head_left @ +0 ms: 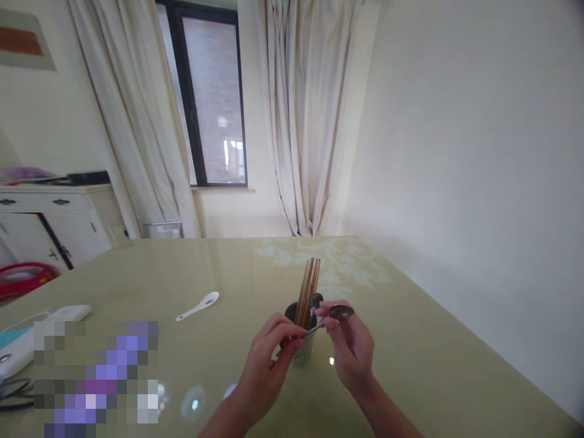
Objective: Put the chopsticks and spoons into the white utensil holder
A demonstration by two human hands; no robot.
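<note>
A dark metal cup (305, 351) stands on the green table (433, 365), partly hidden by my hands. Several wooden chopsticks (308, 291) and a metal spoon stick up out of it. My left hand (267, 365) is closed, its fingertips pinching the handle end of a second metal spoon (335, 316) just in front of the cup. My right hand (349, 347) is closed too, gripping the same spoon near its bowl, which points right at the cup's rim level.
A white ceramic spoon (199, 305) lies on the table to the left. A white box (68, 312) and cables sit at the left edge beside a blurred patch. A white cabinet (50, 225), curtains and a window stand behind; a plain wall runs along the right.
</note>
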